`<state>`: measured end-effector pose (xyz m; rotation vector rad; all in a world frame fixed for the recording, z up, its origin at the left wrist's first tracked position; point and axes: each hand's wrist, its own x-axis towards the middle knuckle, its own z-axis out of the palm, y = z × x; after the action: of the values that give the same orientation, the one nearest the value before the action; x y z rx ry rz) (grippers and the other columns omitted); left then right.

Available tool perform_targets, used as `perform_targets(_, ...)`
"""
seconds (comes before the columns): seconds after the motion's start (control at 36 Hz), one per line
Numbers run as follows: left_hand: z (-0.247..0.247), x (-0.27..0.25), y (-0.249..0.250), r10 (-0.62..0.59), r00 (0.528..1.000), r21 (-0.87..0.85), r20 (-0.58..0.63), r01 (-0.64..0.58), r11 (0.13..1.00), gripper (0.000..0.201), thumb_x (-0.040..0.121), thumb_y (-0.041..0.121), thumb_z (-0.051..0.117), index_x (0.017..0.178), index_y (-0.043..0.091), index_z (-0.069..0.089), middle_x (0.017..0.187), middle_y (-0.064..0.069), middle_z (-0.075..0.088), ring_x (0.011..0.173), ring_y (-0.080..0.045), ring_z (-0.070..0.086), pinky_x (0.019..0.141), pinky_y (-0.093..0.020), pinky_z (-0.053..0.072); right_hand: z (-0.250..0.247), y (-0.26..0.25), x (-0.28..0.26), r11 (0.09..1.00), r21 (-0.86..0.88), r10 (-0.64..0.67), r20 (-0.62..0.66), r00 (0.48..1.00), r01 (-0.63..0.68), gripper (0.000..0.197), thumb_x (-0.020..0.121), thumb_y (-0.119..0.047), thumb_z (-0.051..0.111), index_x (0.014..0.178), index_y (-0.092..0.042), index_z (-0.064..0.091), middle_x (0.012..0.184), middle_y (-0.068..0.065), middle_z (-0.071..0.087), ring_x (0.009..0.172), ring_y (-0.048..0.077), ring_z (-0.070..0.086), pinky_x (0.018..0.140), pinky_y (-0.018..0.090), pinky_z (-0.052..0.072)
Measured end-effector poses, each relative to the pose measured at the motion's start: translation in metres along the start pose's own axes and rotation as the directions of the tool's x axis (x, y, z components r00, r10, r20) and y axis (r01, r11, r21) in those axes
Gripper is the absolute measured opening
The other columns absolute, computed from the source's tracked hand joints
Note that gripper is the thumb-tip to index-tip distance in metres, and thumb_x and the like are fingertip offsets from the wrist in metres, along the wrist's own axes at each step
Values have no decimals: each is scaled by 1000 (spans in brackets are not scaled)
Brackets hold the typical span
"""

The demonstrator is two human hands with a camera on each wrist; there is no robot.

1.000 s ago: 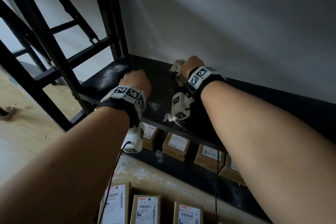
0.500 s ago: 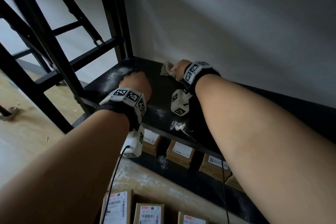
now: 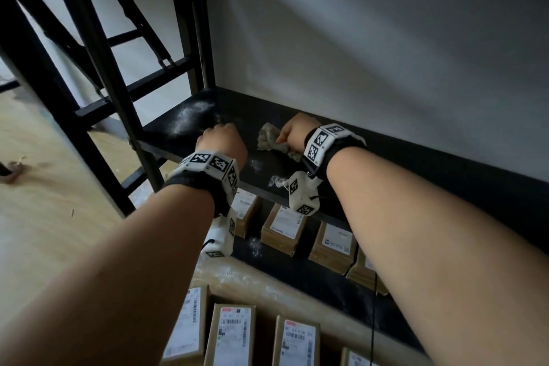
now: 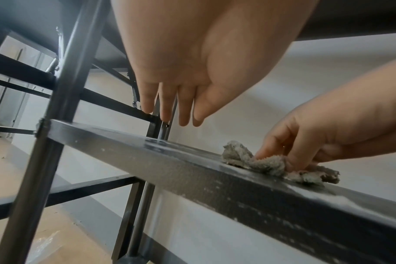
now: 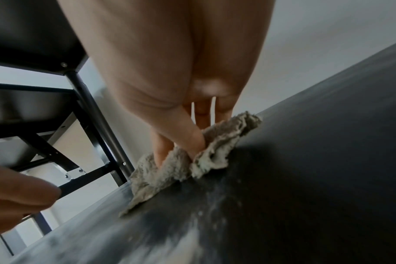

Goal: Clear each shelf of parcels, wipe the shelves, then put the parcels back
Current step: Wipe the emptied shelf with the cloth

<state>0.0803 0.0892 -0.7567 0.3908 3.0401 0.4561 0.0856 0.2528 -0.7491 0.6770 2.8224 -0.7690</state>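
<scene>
Against a grey wall, a dusty black shelf (image 3: 184, 125) is bearing a grey rag (image 3: 269, 140), the right hand (image 3: 297, 131) pinching it down; the left hand (image 4: 170, 100) is hovering alongside, fingers straight, empty. Parcels (image 3: 282, 227) are sitting on the lower shelf (image 3: 312, 279).

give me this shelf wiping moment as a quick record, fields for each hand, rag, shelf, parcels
right hand: pinches the rag, pressing it on the shelf
left hand: holds nothing, fingers straight, above the shelf's front edge
rag: grey, crumpled
shelf: black, no parcels, white dust patches left
parcels: brown boxes on the lower shelf, more on the floor
</scene>
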Motion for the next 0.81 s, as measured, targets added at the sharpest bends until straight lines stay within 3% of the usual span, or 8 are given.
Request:
perform_targets(0.11, 0, -22, -5, 0, 1000, -16, -12, 0, 1000, 42, 90, 13, 48, 132, 11, 52, 132, -13, 51, 122, -31, 47, 102, -41, 40, 8, 3, -26, 999, 31, -34, 6, 999, 34, 23, 85, -20, 70, 107, -14, 74, 112, 4, 69, 104, 20, 63, 95, 31, 49)
perform_targets(0.28, -7, -50, -12, -1, 1000, -22, -18, 1, 1000, 42, 88, 10, 47, 130, 10, 52, 130, -14, 53, 121, -31, 48, 101, -43, 41, 13, 2, -63, 998, 24, -55, 53, 997, 53, 23, 85, -17, 69, 108, -13, 74, 113, 4, 68, 101, 20, 64, 93, 31, 51)
perform_targets(0.39, -10, -65, -19, 10, 999, -24, -34, -10, 1000, 39, 88, 9, 47, 126, 9, 54, 126, -13, 54, 118, -31, 48, 99, -43, 42, 10, 8, -87, 996, 17, -91, 72, 993, 90, 25, 87, -12, 66, 110, -17, 73, 109, 2, 69, 97, 18, 65, 85, 27, 52)
perform_targets(0.47, -8, -73, -24, 4, 999, -25, -54, -6, 1000, 41, 89, 10, 49, 129, 11, 52, 127, -11, 54, 119, -29, 47, 100, -42, 41, -1, 16, -95, 1000, 20, 2, -19, 1000, -1, 24, 89, -13, 64, 111, -15, 72, 106, 5, 70, 98, 21, 67, 88, 32, 54)
perform_targets(0.58, -5, -80, -30, -6, 998, -2, -58, 6, 1000, 42, 88, 12, 52, 130, 13, 52, 126, -10, 55, 118, -29, 49, 99, -42, 42, -7, 33, -103, 968, -179, 148, -159, 976, -176, 30, 91, -24, 59, 109, -1, 62, 105, 11, 66, 101, 29, 64, 88, 34, 51)
perform_targets(0.64, -5, -81, -32, -10, 999, 4, -49, 10, 1000, 42, 88, 13, 54, 130, 13, 52, 127, -10, 55, 119, -30, 48, 99, -42, 41, -4, 38, -109, 948, -251, 165, -138, 977, -195, 26, 92, -22, 59, 107, 0, 60, 91, 9, 61, 93, 27, 62, 79, 32, 47)
perform_targets(0.69, -6, -79, -32, -17, 999, 1, -36, 17, 1000, 43, 87, 11, 56, 130, 12, 52, 127, -11, 54, 119, -30, 48, 99, -42, 41, 1, 35, -111, 947, -261, 156, -137, 978, -188, 20, 89, -21, 64, 98, -3, 61, 76, 4, 55, 73, 22, 58, 68, 31, 44)
perform_targets(0.81, -8, -74, -34, -22, 999, 7, -31, 22, 1000, 39, 87, 10, 55, 126, 10, 54, 124, -13, 55, 117, -31, 49, 98, -44, 43, 14, 19, -112, 967, -208, 132, -96, 987, -149, 30, 85, -29, 70, 72, -11, 50, 70, 4, 54, 60, 18, 51, 64, 32, 43)
